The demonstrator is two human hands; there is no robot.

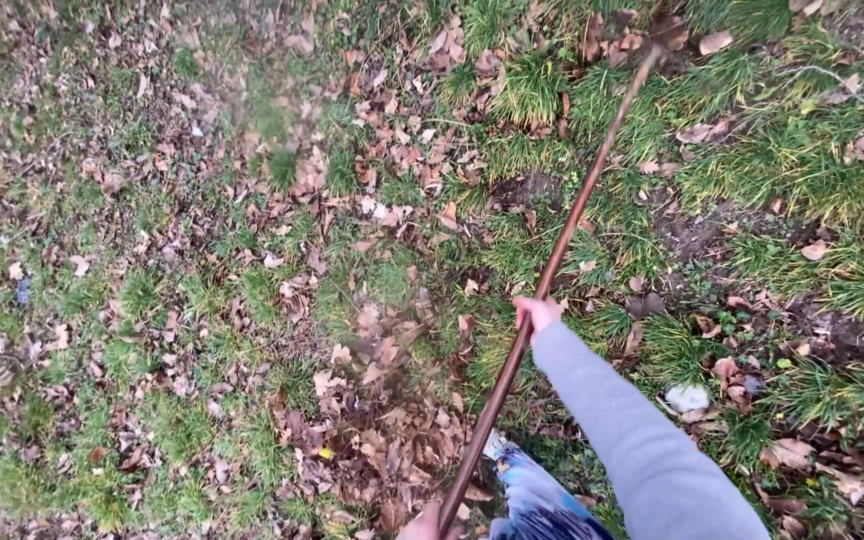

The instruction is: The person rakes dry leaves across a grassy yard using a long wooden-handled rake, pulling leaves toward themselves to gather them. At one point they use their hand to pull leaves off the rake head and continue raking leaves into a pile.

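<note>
A long brown wooden handle [572, 225] runs slantwise from the bottom middle up to the top right, where its far end sinks into dry leaves and grass. My right hand [535, 313], in a grey sleeve, is closed around the handle about halfway along. At the bottom edge, my left hand [422, 524] grips the near end of the handle; only part of this hand shows. The tool's head is hidden among the leaves.
Brown fallen leaves [372, 400] lie thick over patchy grass, piled densest just left of the handle. Green grass tufts [802, 170] and bare soil patches lie to the right. A pale stone [687, 398] sits near my leg in blue patterned trousers [537, 500].
</note>
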